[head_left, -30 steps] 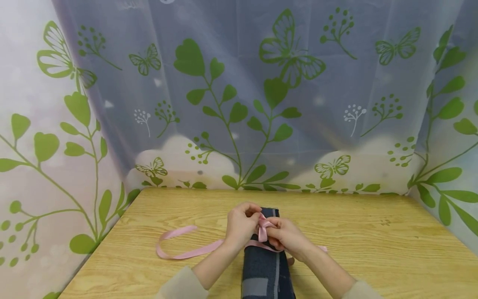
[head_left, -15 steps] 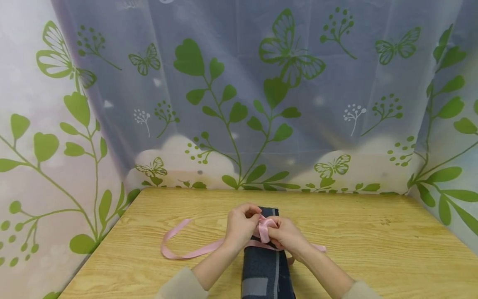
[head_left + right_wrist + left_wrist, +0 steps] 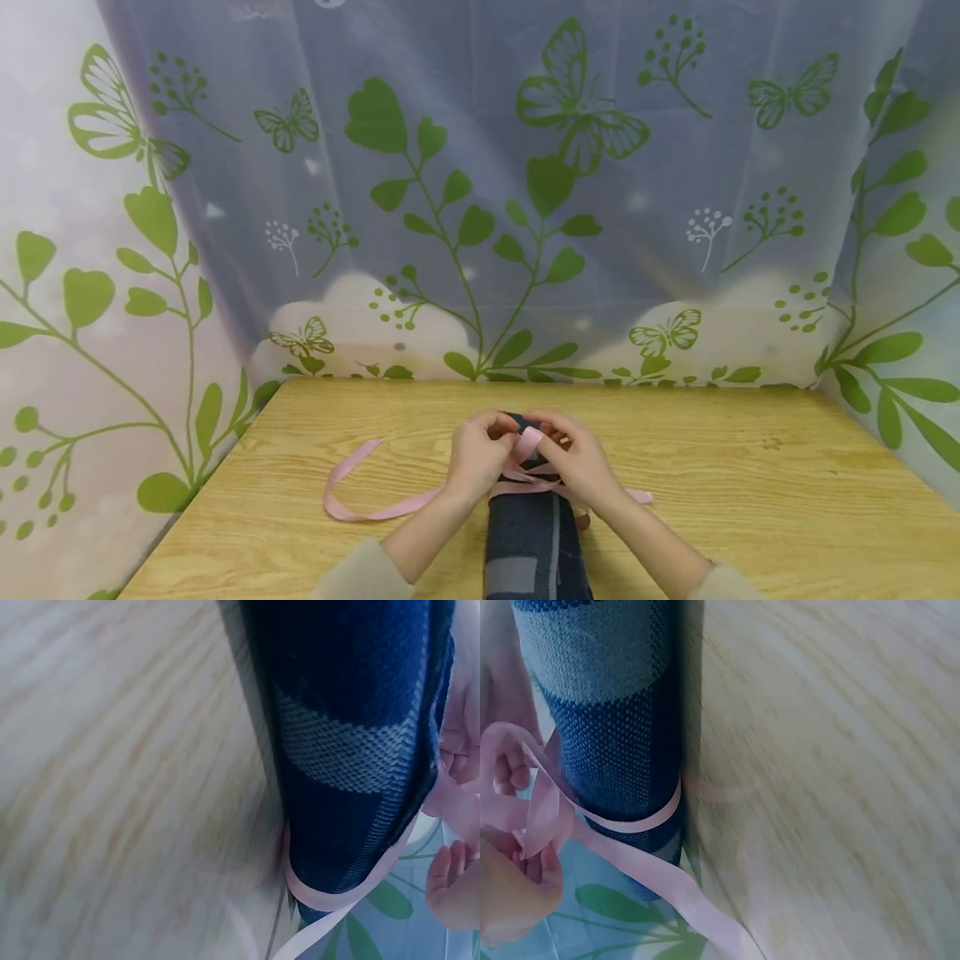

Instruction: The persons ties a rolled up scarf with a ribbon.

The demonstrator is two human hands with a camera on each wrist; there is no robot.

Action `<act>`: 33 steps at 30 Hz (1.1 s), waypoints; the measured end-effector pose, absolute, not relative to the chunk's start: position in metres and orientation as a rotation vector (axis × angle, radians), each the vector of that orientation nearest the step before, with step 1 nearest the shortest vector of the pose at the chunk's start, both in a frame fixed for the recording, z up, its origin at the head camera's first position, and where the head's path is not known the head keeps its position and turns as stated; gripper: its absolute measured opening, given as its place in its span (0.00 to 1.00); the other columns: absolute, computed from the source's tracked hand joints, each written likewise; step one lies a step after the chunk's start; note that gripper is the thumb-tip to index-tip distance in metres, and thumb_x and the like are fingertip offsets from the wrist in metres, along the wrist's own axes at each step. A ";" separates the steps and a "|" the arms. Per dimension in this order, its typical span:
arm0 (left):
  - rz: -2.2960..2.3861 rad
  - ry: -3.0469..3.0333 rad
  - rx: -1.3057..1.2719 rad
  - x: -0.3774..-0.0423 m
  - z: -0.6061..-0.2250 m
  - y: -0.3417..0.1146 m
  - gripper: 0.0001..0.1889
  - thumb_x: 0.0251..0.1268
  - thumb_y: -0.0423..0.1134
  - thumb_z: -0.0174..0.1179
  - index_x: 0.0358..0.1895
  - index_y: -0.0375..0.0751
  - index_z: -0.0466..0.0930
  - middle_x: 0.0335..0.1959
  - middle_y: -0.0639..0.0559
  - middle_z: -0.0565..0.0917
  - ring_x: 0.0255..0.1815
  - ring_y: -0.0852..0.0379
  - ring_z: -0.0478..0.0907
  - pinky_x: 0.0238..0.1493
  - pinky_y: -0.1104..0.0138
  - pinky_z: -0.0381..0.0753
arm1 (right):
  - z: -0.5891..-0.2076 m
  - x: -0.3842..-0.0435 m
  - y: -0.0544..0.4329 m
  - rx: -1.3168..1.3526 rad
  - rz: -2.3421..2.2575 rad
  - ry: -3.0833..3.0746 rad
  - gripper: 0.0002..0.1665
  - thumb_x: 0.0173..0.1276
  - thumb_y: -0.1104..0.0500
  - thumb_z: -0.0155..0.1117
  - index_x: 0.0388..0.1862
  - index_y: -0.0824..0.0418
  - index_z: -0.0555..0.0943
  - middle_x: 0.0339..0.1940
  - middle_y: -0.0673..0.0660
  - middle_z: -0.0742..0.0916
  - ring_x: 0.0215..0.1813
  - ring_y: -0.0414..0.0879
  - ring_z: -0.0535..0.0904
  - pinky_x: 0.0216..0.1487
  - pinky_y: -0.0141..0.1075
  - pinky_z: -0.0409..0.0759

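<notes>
A rolled dark blue woven cloth (image 3: 521, 533) with lighter grey-blue bands lies lengthwise before me, a pink ribbon (image 3: 324, 898) passing round it. Above the roll's far part, my left hand (image 3: 480, 458) pinches the ribbon between thumb and fingers. My right hand (image 3: 583, 462) faces it from the other side, its thumb and fingers pinching a raised ribbon loop (image 3: 529, 443). In the left wrist view, ribbon loops (image 3: 547, 806) stand between both hands beside the roll. The fingers partly hide where the strands cross.
One long ribbon tail (image 3: 337, 500) curves over the wooden table (image 3: 750, 500) to the left. A shorter ribbon end (image 3: 640, 497) shows beyond the right wrist. Behind the table hangs a curtain (image 3: 465, 250) printed with green leaves and butterflies.
My right hand has shifted up and away, its fingers now reaching over the far side of the loop. The loop has lifted and turned. My left hand has barely moved.
</notes>
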State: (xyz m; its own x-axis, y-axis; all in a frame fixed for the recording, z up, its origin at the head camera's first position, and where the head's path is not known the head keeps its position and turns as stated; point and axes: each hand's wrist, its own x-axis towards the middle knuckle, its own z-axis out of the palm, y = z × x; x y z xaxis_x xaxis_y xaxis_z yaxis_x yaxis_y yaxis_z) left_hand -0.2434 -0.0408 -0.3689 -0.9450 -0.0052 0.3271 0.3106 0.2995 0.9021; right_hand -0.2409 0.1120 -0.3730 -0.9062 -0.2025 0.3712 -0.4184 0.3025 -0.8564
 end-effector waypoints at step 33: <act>-1.518 -2.400 -0.248 -0.248 -0.374 -0.052 0.05 0.52 0.25 0.58 0.28 0.37 0.82 0.24 0.52 0.80 0.25 0.59 0.73 0.25 0.68 0.73 | -0.357 -0.239 0.117 0.546 2.131 -2.261 0.14 0.72 0.61 0.50 0.39 0.73 0.78 0.25 0.52 0.81 0.27 0.42 0.75 0.34 0.34 0.76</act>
State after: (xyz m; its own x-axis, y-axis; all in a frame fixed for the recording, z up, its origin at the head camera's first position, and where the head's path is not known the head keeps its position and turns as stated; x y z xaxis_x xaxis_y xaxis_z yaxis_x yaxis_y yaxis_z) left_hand -0.2477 -0.0520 -0.3744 -0.9431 -0.0093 0.3323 0.2963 0.4298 0.8529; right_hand -0.2394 0.1169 -0.3572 -0.9400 -0.2569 0.2244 -0.2392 0.0275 -0.9706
